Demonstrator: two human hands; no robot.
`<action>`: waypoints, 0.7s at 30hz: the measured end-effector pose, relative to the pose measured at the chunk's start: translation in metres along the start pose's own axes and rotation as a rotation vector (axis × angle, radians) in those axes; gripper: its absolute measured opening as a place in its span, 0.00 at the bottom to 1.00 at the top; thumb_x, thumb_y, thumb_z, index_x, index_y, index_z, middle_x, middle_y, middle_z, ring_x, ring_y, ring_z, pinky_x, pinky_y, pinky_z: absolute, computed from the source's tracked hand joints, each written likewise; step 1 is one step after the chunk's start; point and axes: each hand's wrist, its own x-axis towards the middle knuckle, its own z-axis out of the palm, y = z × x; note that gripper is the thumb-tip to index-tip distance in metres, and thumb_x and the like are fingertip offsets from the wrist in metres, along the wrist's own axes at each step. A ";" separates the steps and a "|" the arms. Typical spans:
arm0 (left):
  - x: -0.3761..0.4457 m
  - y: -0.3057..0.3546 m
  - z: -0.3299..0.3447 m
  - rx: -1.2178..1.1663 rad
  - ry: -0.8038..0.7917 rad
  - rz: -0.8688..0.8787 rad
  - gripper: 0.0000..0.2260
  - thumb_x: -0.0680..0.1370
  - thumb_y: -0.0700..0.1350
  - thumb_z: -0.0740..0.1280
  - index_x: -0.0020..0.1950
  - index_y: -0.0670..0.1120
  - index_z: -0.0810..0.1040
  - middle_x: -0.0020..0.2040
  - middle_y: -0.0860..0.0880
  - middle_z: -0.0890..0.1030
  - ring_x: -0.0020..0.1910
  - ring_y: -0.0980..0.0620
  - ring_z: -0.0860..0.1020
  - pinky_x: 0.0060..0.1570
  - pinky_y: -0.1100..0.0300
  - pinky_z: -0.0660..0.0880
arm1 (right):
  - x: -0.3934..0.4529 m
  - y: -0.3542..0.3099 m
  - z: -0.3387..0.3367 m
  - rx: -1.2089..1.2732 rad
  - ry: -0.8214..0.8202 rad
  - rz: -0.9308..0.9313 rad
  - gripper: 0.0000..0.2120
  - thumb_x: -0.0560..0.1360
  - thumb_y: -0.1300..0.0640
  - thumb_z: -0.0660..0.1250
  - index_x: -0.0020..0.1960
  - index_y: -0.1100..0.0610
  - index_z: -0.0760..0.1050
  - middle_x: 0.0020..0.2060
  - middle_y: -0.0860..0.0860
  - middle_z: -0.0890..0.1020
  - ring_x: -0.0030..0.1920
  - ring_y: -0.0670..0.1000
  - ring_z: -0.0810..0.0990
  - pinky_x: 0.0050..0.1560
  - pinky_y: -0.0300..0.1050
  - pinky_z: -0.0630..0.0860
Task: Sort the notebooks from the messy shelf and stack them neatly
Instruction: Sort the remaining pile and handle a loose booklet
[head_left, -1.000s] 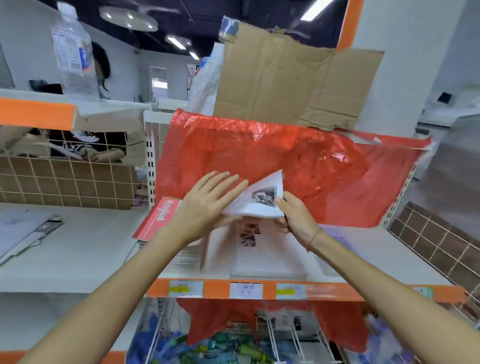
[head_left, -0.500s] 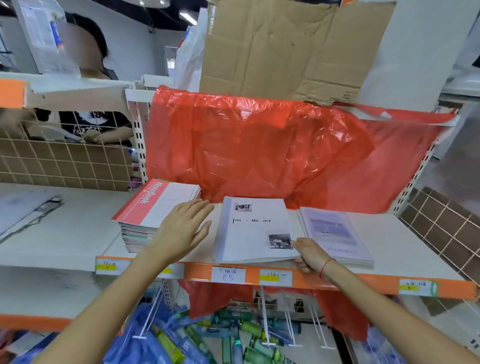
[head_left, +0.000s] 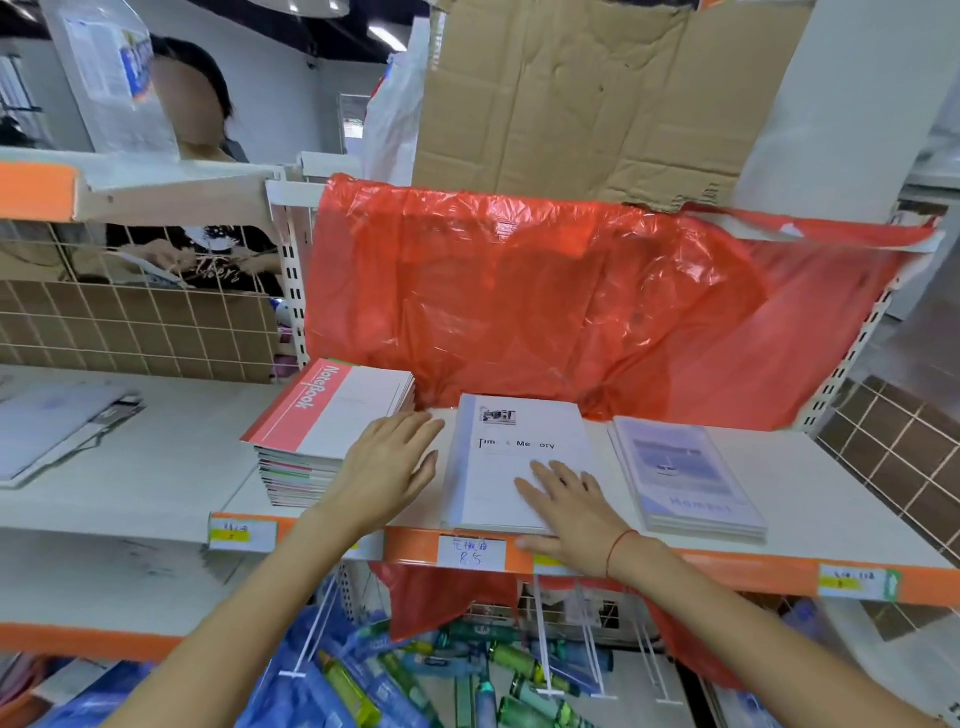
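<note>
Three piles of notebooks lie on the white shelf (head_left: 831, 467). On the left is a tall stack topped by a red "NoteBook" cover (head_left: 332, 410). In the middle lies a white "Time & Memory" notebook (head_left: 498, 452). On the right is a low pile of pale blue notebooks (head_left: 680, 473). My left hand (head_left: 389, 462) rests flat, fingers spread, between the red stack and the white notebook, holding nothing. My right hand (head_left: 566, 499) lies palm down on the white notebook's near right corner, fingers apart, thumb over the shelf edge.
A red plastic sheet (head_left: 571, 301) hangs behind the shelf, with cardboard (head_left: 571, 93) above it. A person (head_left: 197, 156) stands behind the wire grid (head_left: 130, 322) at left. The orange shelf lip (head_left: 727, 566) carries price tags. Bottles (head_left: 467, 670) fill the bin below.
The white notebook, held up one second ago, now lies flat on the shelf. My right hand has moved from its front edge onto its cover; my left hand sits beside it.
</note>
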 end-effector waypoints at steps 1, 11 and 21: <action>0.001 0.001 0.000 -0.004 -0.010 0.000 0.18 0.76 0.48 0.56 0.59 0.42 0.79 0.56 0.45 0.80 0.54 0.45 0.79 0.53 0.56 0.71 | 0.004 -0.002 0.007 0.016 -0.027 0.006 0.57 0.54 0.22 0.25 0.77 0.49 0.41 0.77 0.53 0.43 0.76 0.57 0.41 0.72 0.60 0.45; 0.001 -0.013 0.000 -0.044 -0.139 0.034 0.20 0.74 0.49 0.55 0.56 0.42 0.79 0.52 0.45 0.82 0.45 0.44 0.82 0.42 0.56 0.78 | 0.025 0.000 0.023 0.039 0.035 0.087 0.61 0.47 0.24 0.14 0.76 0.45 0.38 0.77 0.50 0.43 0.76 0.55 0.41 0.72 0.63 0.45; 0.013 0.012 0.035 -0.141 -0.752 -0.084 0.36 0.74 0.66 0.62 0.77 0.56 0.53 0.56 0.44 0.75 0.55 0.44 0.75 0.52 0.53 0.72 | 0.014 0.014 0.014 0.212 -0.011 0.266 0.51 0.66 0.23 0.52 0.76 0.48 0.36 0.75 0.56 0.36 0.75 0.59 0.37 0.72 0.60 0.40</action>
